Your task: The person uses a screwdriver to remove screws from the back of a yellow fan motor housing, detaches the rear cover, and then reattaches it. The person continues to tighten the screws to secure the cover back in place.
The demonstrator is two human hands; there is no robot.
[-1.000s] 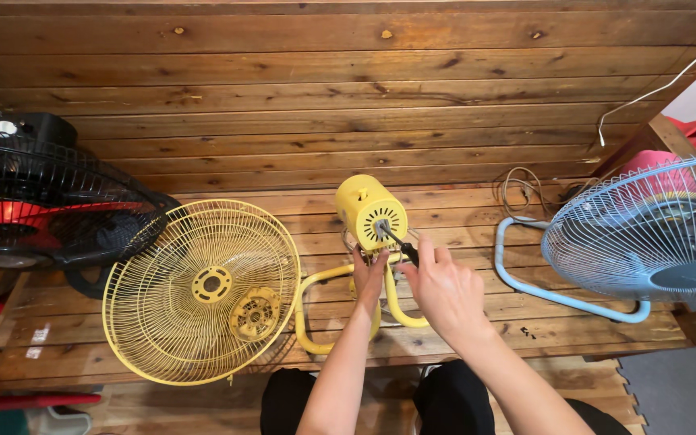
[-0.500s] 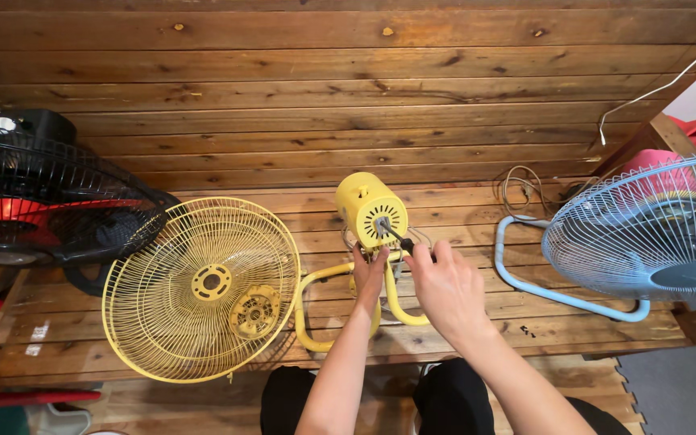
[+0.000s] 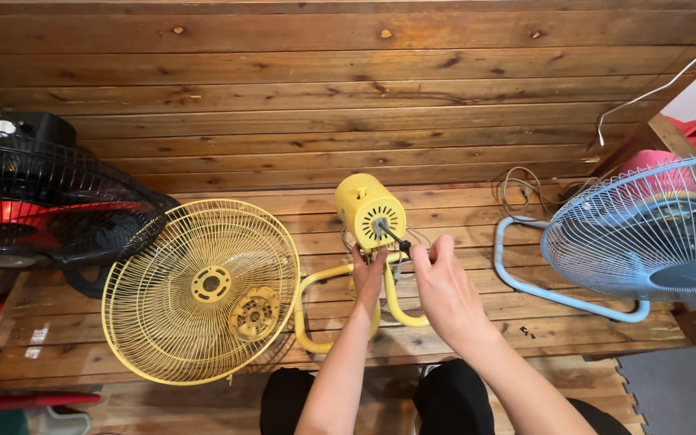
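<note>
Head view: screwdriver [image 3: 394,238] points up-left into motor [image 3: 370,211].

1. Setting: an informal fan repair spot, a home workshop or small repair shop by the look of it.
2. Evidence: three fans lie together on a wooden plank floor [image 3: 203,72]: a black fan [image 3: 34,201], a blue fan [image 3: 646,234] and a dismantled yellow fan motor [image 3: 368,211].
3. A detached yellow grille [image 3: 199,290] lies beside the motor.
4. A foam mat [image 3: 678,391] covers one corner.
</note>
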